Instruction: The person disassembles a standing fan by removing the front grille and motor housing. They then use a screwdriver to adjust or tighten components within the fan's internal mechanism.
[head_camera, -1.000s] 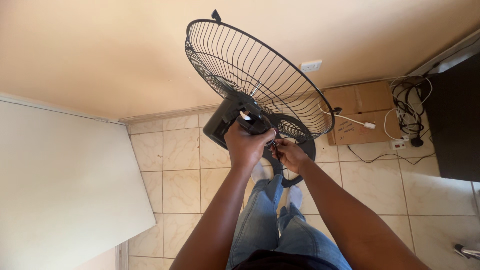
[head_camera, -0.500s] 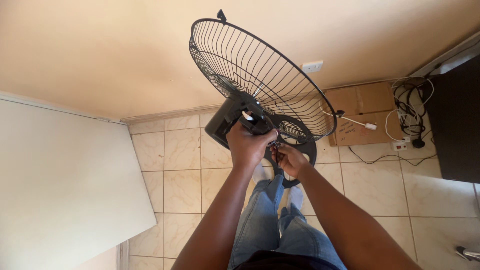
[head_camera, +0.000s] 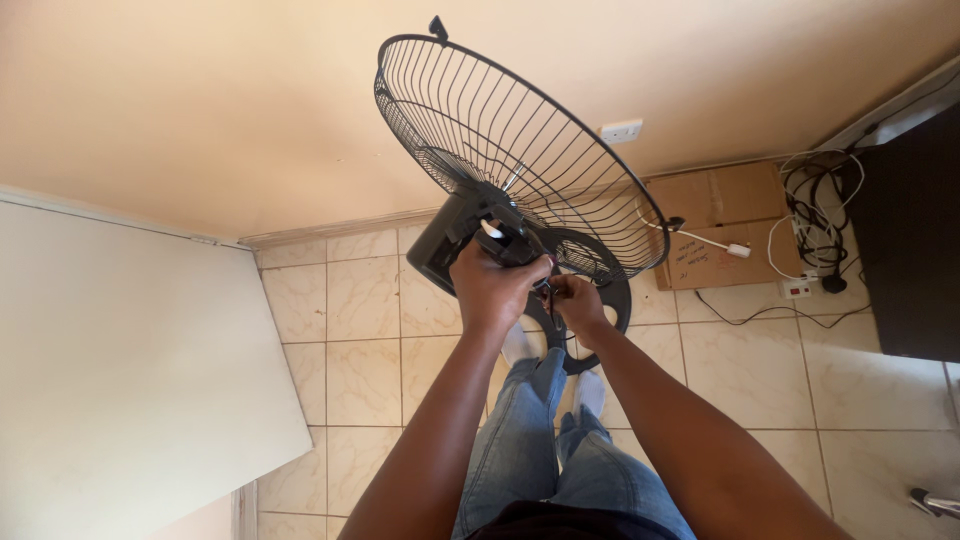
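Observation:
A black stand fan fills the middle of the head view. Its round wire guard tilts up toward the wall, with the dark motor housing behind it. My left hand grips the fan's neck just under the housing. My right hand is closed on a small dark part at the joint below the housing, touching my left hand. The fan's round black base rests on the tiled floor beyond my feet. The fan's pole is hidden by my hands and legs.
A white panel lies to the left. A cardboard box stands against the beige wall at the right, with white cables, a power strip and a dark cabinet. A wall socket sits above.
The fan head has shifted slightly up and right in view. Both hands stay at the joint under the housing.

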